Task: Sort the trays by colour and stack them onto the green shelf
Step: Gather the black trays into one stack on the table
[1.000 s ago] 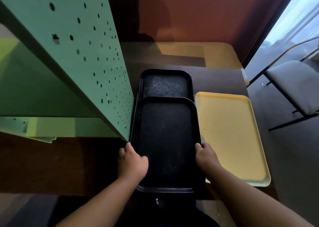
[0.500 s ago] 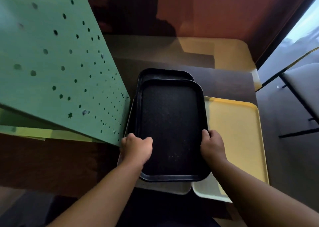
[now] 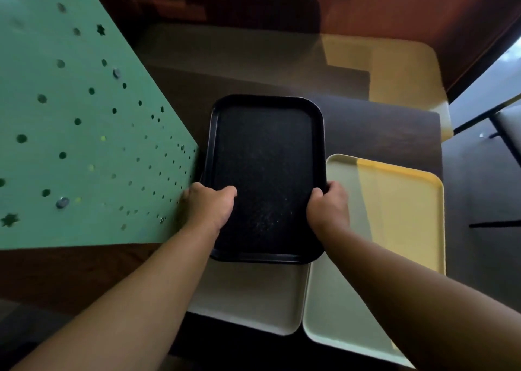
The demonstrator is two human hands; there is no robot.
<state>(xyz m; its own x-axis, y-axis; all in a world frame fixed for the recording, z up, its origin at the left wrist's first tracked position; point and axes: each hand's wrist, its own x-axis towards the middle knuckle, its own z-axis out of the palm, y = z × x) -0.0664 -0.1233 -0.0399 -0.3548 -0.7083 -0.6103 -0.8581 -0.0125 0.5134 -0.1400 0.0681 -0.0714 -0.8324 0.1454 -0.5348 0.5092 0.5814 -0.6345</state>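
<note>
Gripping black tray (image 3: 265, 173) by both long rims, left hand (image 3: 210, 205) and right hand (image 3: 327, 208) closed, level for shelving on green shelf (image 3: 84, 133).

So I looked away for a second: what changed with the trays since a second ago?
The black tray, held in both hands, slid forward and now covers the second black tray that showed beyond it. That uncovered a pale tray underneath. The left hand and right hand kept their grip; the yellow tray stayed put.
</note>
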